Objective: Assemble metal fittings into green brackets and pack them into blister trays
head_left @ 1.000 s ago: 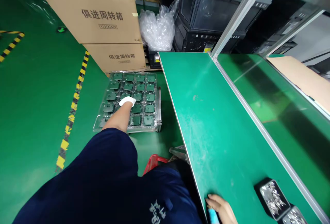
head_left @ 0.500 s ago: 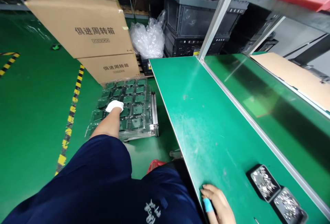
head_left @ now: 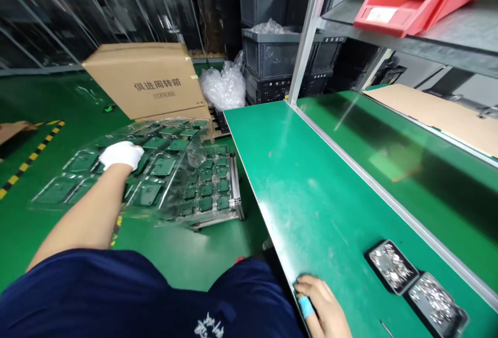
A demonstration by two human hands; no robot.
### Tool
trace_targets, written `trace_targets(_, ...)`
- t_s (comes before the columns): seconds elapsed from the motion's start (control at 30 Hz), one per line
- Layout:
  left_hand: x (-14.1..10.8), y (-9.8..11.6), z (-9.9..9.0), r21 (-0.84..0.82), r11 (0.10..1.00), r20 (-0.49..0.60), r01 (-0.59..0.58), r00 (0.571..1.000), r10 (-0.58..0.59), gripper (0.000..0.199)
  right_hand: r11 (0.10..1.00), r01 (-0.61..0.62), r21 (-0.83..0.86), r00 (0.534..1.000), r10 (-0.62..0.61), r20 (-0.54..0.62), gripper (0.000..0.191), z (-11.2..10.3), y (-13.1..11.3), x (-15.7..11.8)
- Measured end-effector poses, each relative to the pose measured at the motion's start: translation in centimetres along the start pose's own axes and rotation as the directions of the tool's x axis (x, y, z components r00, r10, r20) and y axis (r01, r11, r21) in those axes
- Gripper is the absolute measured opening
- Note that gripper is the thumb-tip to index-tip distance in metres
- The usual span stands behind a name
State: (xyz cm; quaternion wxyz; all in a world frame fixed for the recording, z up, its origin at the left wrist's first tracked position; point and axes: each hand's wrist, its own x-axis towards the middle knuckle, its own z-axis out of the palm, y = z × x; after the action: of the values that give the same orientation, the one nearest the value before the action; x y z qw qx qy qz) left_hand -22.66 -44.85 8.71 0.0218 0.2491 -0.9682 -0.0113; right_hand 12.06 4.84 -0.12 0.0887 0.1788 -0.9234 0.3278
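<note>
My left hand (head_left: pixel 122 155), in a white glove, is closed on a clear plastic blister tray (head_left: pixel 164 165) with square pockets. The tray hangs tilted, above and left of another pocketed tray (head_left: pixel 206 189) on a low metal-framed stand (head_left: pixel 235 182). Green shows in the pockets; whether parts lie in the lifted one I cannot tell. The glove's fingertips are hidden. At the near edge of the green tabletop (head_left: pixel 288 172) rests my bare right hand (head_left: pixel 324 304), its fingers stretched out, blue tape round one finger. It holds nothing visible.
Two black boxes (head_left: pixel 392 268) of small shiny metal parts stand on the tabletop's right, near a thin pointed tool (head_left: pixel 386 328). Behind are a big cardboard box (head_left: pixel 155 76), bagged plastic (head_left: pixel 225 89) and grey crates (head_left: pixel 268 57). A shelf post (head_left: pixel 309 37) rises beyond the tabletop.
My left hand has lifted the upper tray off the stand and swung it left, uncovering the tray beneath. My right hand stays at the table edge. The view has tipped upward.
</note>
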Motion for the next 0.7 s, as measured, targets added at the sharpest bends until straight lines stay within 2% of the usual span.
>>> trace_targets(0.1, -0.2, -0.5, -3.1, 0.039, 0.999, -0.046, 0.003, 0.999, -0.002, 0.046, 0.999, -0.003, 0.042, 1.000, 0.003, 0.007, 0.024, 0.1, -0.2, 0.2)
trace_targets(0.2, -0.9, 1.0, -6.2, 0.049, 0.998, -0.090, -0.042, 0.995, 0.046, 0.046, 0.995, -0.027, 0.100, 0.998, 0.032, -0.046, 0.025, 0.4, -0.9, 0.4)
trace_targets(0.27, -1.5, 3.1, -7.9, 0.070, 0.991, -0.109, -0.114, 0.987, 0.121, 0.047, 0.988, -0.063, 0.141, 0.994, 0.075, -0.080, 0.027, 0.7, -1.4, 0.6)
trace_targets(0.37, -2.2, 8.1, -9.5, 0.116, 0.953, -0.123, -0.279, 0.948, 0.292, 0.047, 0.974, -0.131, 0.187, 0.984, 0.151, -0.098, 0.030, 1.1, -2.0, 0.8)
trace_targets(0.47, -3.4, 14.7, -9.7, 0.130, 0.866, -0.095, -0.483, 0.864, 0.495, 0.047, 0.963, -0.153, 0.222, 0.980, 0.177, -0.090, 0.036, 1.4, -2.1, 0.9)
trace_targets(0.57, -5.4, 21.5, -8.6, 0.100, 0.739, -0.053, -0.666, 0.738, 0.672, 0.043, 0.966, -0.157, 0.206, 0.977, 0.182, -0.110, 0.036, 1.8, -2.1, 0.8)
trace_targets(0.63, -6.9, 25.2, -7.5, 0.050, 0.662, -0.038, -0.748, 0.661, 0.750, 0.040, 0.972, -0.165, 0.167, 0.974, 0.188, -0.128, 0.030, 2.3, -2.1, 0.6)
trace_targets(0.7, -8.3, 28.1, -6.5, -0.001, 0.602, -0.024, -0.799, 0.601, 0.799, 0.036, 0.978, -0.172, 0.120, 0.975, 0.187, -0.123, 0.026, 2.8, -2.0, 0.4)
